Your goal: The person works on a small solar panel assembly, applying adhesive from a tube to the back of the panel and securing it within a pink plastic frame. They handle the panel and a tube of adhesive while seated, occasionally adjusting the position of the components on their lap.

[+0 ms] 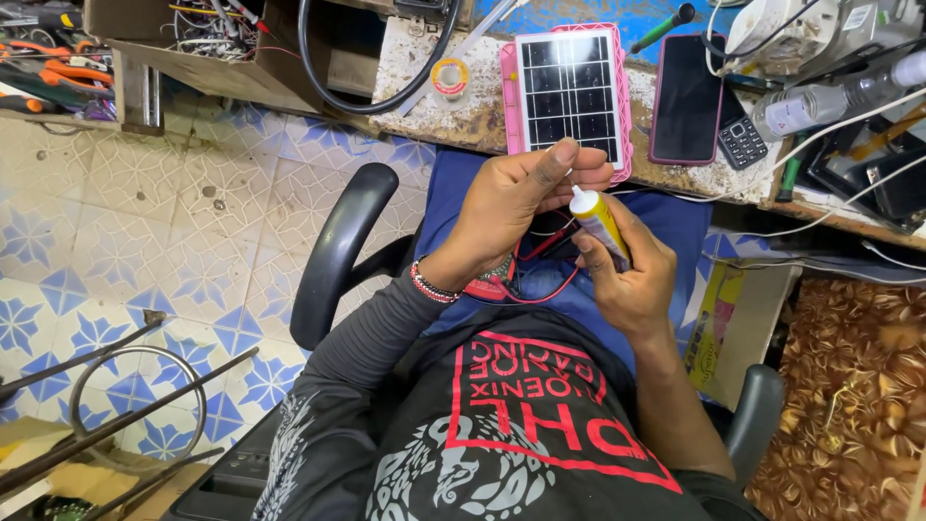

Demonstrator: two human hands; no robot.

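- The right hand (627, 275) is wrapped around a small yellow glue tube (600, 222) with a white cap, and it holds the tube tight.
- The tube tilts, with its white tip pointing up and to the left.
- The left hand (516, 207) is curled, and its thumb and fingers pinch at the white tip of the tube.
- Both hands are up over the person's lap, just in front of the table (463, 116) edge.
- Red and black wires (550, 280) hang under the hands, over the blue cloth on the lap.
- I cannot tell what the wires join to, because the hands hide it.
- The left wrist wears a bead bracelet (431, 286) in red, white and black.
- A small solar panel (569, 87) in a pink frame lies on the table, just behind the hands.
- A dark phone (687, 96) in a pink case lies to the right of the panel.
- A small button phone (741, 143) lies next to it.
- A little roll of wire (449, 77) sits to the left of the panel.
- The person sits in a black chair (338, 251) with curved armrests.
- The floor (145, 232) has white and blue star tiles.
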